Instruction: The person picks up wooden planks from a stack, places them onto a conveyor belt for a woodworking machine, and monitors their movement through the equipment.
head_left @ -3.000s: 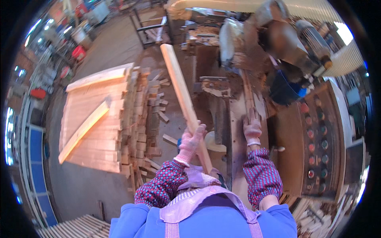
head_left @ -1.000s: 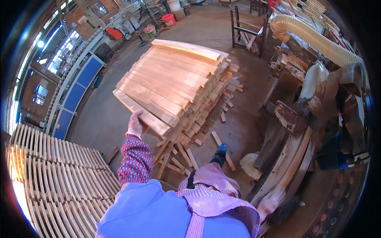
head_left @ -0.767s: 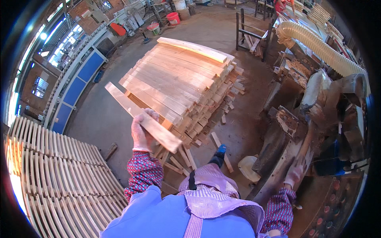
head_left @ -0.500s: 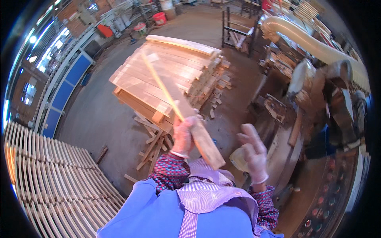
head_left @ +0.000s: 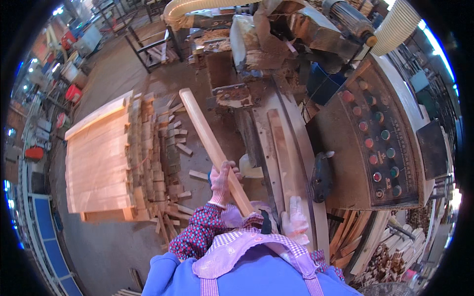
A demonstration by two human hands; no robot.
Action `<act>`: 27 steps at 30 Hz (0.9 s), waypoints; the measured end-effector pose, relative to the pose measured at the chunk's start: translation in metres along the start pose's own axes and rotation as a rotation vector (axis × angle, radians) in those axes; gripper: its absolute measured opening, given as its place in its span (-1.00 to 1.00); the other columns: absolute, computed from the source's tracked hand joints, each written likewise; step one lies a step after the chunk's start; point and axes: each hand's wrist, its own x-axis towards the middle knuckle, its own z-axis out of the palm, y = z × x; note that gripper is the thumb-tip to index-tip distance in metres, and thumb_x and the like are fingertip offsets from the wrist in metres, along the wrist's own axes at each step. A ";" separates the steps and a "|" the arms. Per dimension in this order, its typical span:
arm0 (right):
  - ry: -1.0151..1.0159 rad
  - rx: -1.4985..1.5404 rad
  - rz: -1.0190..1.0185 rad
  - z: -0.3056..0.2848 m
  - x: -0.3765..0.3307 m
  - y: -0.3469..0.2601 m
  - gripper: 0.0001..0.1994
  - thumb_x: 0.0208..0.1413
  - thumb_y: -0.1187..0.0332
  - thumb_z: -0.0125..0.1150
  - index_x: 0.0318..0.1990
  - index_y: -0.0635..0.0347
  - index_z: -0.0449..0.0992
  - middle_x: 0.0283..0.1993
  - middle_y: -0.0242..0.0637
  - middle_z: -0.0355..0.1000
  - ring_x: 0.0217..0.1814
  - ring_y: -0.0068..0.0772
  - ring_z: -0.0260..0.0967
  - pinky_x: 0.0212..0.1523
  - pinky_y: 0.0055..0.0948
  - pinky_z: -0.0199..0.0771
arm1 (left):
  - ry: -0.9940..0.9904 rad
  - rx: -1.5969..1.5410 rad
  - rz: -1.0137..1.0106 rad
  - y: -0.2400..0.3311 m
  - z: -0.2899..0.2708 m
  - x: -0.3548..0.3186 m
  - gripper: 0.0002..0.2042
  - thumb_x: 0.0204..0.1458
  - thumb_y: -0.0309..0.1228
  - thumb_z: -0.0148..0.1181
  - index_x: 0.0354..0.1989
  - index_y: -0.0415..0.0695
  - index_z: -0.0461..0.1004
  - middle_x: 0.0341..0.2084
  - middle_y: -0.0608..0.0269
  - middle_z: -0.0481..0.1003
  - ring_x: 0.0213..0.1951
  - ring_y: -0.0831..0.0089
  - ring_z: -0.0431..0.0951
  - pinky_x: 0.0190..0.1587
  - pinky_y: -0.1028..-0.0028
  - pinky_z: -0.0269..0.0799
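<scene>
My gloved left hand [head_left: 223, 183] is closed around a long, narrow wooden board [head_left: 207, 135], which slants from the far left down toward my body. To the right, my gloved right hand [head_left: 295, 224] has its fingers stretched out, with nothing visible gripped in them. It rests at the near end of another wooden board [head_left: 282, 148] that lies lengthwise on the machine bed [head_left: 262, 140]. Whether the fingertips touch that board, I cannot tell.
A stack of planks [head_left: 98, 167] stands to the left, with offcuts [head_left: 183, 148] scattered beside it. On the right is a control panel [head_left: 368, 148] with coloured buttons. Dusty machinery [head_left: 244, 44] and a ribbed hose [head_left: 207, 6] are at the far side. Wood strips [head_left: 395, 249] lie at the lower right.
My view has turned right, bringing the machine bed and control panel toward the middle. My left hand still grips its board. My right hand has come down from mid-air to the bed.
</scene>
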 end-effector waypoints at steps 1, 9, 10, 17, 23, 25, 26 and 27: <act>0.013 -0.090 0.007 0.013 0.012 0.009 -0.37 0.15 0.27 0.13 0.39 0.18 0.19 0.39 0.24 0.12 0.23 0.25 0.34 0.16 -0.09 0.44 | -0.055 -0.076 -0.024 -0.005 -0.010 0.004 -0.65 0.20 -0.27 0.22 0.00 -0.14 0.24 -0.26 0.16 0.42 -0.38 0.41 0.47 -0.35 0.37 0.54; 0.302 -0.216 -0.225 0.042 0.337 0.003 -0.53 0.23 0.27 0.00 0.29 0.14 0.31 0.39 -0.02 0.20 0.40 0.06 0.14 0.39 -0.13 0.15 | -0.068 -0.003 0.047 0.004 -0.009 0.018 -0.73 0.20 -0.39 0.20 -0.04 -0.16 0.28 -0.31 0.21 0.44 -0.41 0.43 0.52 -0.42 0.35 0.61; 0.327 -0.131 -0.227 0.041 0.350 -0.009 -0.53 0.23 0.28 0.01 0.28 0.15 0.33 0.38 -0.02 0.22 0.38 0.06 0.16 0.38 -0.15 0.17 | -0.049 0.010 0.080 0.009 -0.011 0.019 -0.72 0.21 -0.37 0.19 -0.02 -0.17 0.27 -0.29 0.19 0.45 -0.39 0.43 0.52 -0.39 0.35 0.61; -0.511 1.231 -0.174 0.012 0.185 -0.128 -0.32 0.12 0.41 0.27 0.39 0.32 0.17 0.21 -0.17 0.38 0.31 -0.26 0.29 0.29 -0.37 0.29 | 0.079 0.153 0.384 -0.003 -0.021 0.040 -0.78 0.20 -0.36 0.23 -0.05 -0.07 0.39 -0.40 0.29 0.49 -0.44 0.46 0.51 -0.43 0.46 0.50; -0.163 0.623 -0.134 -0.014 0.065 -0.084 -0.33 0.07 0.45 0.25 0.37 0.29 0.20 0.33 0.16 0.25 0.40 0.09 0.20 0.39 -0.21 0.19 | 0.041 1.351 1.027 0.046 -0.043 -0.019 -0.20 0.05 -0.19 0.33 0.38 -0.31 0.10 0.32 -0.22 0.18 0.36 -0.04 0.17 0.40 0.19 0.06; -0.111 0.400 -0.064 -0.023 0.032 -0.053 -0.33 0.06 0.47 0.22 0.37 0.28 0.20 0.34 0.16 0.25 0.38 0.15 0.22 0.38 -0.16 0.20 | 0.564 1.276 1.186 0.114 -0.081 -0.043 -0.20 0.05 -0.26 0.33 0.37 -0.40 0.06 0.32 -0.21 0.17 0.37 0.00 0.14 0.41 0.20 0.02; -0.054 0.292 -0.066 -0.020 0.015 -0.032 -0.33 0.05 0.48 0.22 0.37 0.28 0.21 0.34 0.16 0.24 0.37 0.18 0.22 0.37 -0.12 0.21 | 0.856 1.177 1.062 0.146 -0.103 -0.056 -0.22 0.09 -0.29 0.29 0.37 -0.44 0.01 0.32 -0.22 0.16 0.38 0.04 0.13 0.42 0.24 -0.01; 0.088 0.183 -0.107 -0.006 -0.004 -0.008 -0.33 0.04 0.50 0.22 0.37 0.28 0.21 0.35 0.16 0.23 0.35 0.21 0.23 0.37 -0.07 0.20 | 1.027 1.041 0.940 0.175 -0.117 -0.054 -0.23 0.14 -0.31 0.25 0.37 -0.47 -0.03 0.33 -0.23 0.15 0.38 0.09 0.12 0.43 0.27 -0.04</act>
